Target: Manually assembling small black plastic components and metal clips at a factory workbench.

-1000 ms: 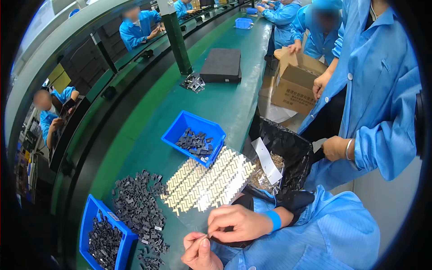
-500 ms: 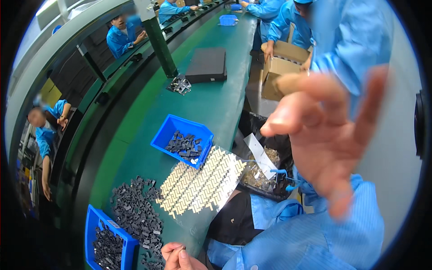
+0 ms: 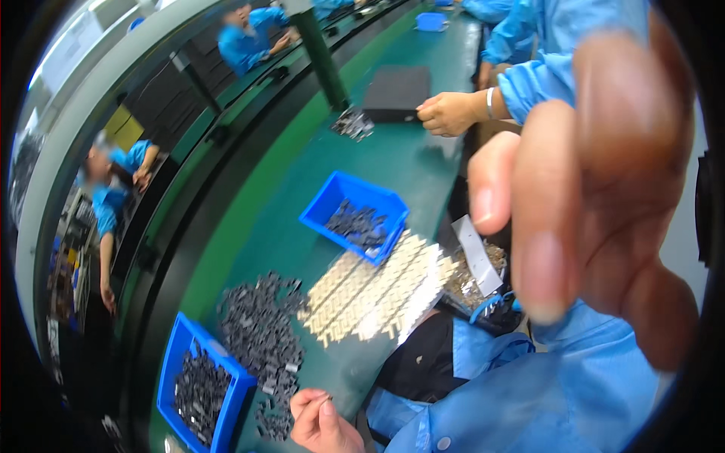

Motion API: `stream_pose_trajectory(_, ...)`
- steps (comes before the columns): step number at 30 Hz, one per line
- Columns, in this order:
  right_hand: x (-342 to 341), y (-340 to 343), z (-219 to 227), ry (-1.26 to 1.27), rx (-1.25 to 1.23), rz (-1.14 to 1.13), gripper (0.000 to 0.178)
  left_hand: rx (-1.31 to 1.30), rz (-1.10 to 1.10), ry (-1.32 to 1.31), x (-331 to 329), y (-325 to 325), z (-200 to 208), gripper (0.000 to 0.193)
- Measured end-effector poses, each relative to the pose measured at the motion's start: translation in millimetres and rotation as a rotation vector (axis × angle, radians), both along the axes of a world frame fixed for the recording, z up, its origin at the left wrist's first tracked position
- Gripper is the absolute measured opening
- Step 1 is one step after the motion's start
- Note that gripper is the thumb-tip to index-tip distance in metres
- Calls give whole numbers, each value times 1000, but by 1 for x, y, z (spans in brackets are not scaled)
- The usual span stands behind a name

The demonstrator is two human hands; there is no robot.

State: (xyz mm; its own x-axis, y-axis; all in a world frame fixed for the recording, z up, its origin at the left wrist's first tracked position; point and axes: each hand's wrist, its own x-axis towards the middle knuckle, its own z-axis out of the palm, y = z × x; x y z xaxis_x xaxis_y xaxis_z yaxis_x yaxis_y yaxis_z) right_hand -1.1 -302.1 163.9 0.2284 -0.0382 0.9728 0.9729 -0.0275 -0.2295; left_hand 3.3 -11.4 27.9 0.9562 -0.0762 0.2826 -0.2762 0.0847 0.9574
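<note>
Left hand (image 3: 323, 426) low in view at the bench edge, thumb and fingertips pinching a tiny dark piece (image 3: 325, 398), too small to identify. Right hand (image 3: 604, 196) raised right up near the lens, blurred, fingers bent and parted, covering much of the right side. Beside the left hand, a loose pile of black plastic parts (image 3: 260, 325) on the green worktop (image 3: 411, 162); left of the pile, a tilted-looking blue bin (image 3: 240, 392) with more black parts in it. Further up, a second blue bin (image 3: 325, 198), partly filled with black parts, its near corner over or against a clear sheet of cream strips (image 3: 370, 294) in zigzag rows, glare on it. Beyond: a flat black block (image 3: 396, 90), silvery metal pieces (image 3: 353, 124) just beside it, a co-worker's hand (image 3: 453, 113) at the block's right end. White strip (image 3: 477, 255) lies over scraps right of the sheet.
</note>
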Motion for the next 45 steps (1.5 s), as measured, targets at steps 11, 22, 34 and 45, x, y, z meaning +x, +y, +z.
stream_pose_trajectory(11,32,90,-127,1129,-153,461,18,911,138,-1109,20,11,8,18)
stream_pose_trajectory(22,36,96,-135,1270,-363,683,15,1039,28,-1252,19,23,6,19)
stream_pose_trajectory(34,16,66,-152,1045,-235,71,8,864,-290,-765,5,-1,-36,34)
stream_pose_trajectory(45,-46,7,-155,1185,284,-107,12,729,-370,-161,-1,-56,-173,22)
